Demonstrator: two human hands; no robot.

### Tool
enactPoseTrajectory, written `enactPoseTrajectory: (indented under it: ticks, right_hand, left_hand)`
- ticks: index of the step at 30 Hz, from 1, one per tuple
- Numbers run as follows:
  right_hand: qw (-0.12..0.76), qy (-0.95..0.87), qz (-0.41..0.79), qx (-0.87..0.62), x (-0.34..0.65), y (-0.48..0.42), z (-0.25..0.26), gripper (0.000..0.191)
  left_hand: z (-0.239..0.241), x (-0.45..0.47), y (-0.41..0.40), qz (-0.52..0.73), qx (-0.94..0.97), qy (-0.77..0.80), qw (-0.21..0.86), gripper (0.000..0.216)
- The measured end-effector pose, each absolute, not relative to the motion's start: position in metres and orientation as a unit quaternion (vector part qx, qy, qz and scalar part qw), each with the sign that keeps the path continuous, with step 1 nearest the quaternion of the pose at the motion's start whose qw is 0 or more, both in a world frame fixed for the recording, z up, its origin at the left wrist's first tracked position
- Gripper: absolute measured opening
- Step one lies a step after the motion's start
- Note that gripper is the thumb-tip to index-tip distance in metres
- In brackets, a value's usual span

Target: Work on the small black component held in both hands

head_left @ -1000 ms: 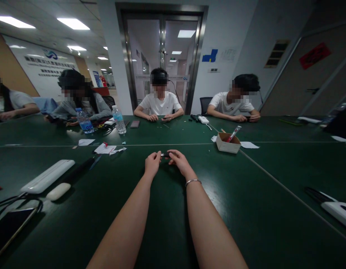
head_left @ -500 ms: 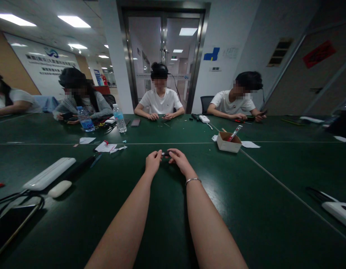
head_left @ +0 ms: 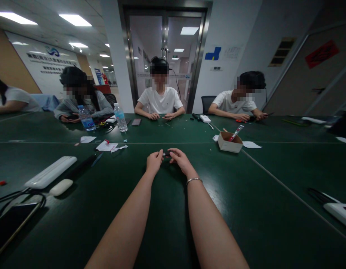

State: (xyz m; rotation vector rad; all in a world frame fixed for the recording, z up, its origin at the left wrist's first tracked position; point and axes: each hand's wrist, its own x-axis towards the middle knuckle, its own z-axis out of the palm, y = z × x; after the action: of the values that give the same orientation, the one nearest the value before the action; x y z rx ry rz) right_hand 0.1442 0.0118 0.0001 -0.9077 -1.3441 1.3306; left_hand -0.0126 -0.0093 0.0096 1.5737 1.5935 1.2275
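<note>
"What are the hands doing?"

"Near the centre of the frame, the left hand (head_left: 154, 163) pinches the pale end of a small dark stick (head_left: 166, 153) between thumb and finger. The right hand (head_left: 181, 160) (a metal bangle (head_left: 194, 181) circles its wrist) has curled fingertips at the dark end; the exact grip is too small to make out."

"How might it handle?"

"Light and stiff, I'd judge, perhaps slippery where it shines. Fragile? I can't tell. Fingertips at both ends seem the best hold."

"And around it?"

"A green table (head_left: 167, 224) fills the lower frame. A phone (head_left: 14, 220) lies lower left; an open box (head_left: 229, 147) sits right of centre."
</note>
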Motion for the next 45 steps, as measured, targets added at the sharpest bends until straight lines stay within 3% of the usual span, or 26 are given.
enactPoseTrajectory:
  ticks: [33, 45]
  right_hand:
    - [0.486, -0.569, 0.581, -0.319, 0.147, 0.006, 0.005, 0.036]
    - [0.497, -0.566, 0.541, -0.374, 0.148, 0.008, 0.003, 0.038]
  left_hand:
    - [0.011, -0.012, 0.0, 0.442, 0.534, 0.624, 0.361, 0.049]
    - [0.004, -0.012, -0.003, 0.455, 0.566, 0.605, 0.327, 0.052]
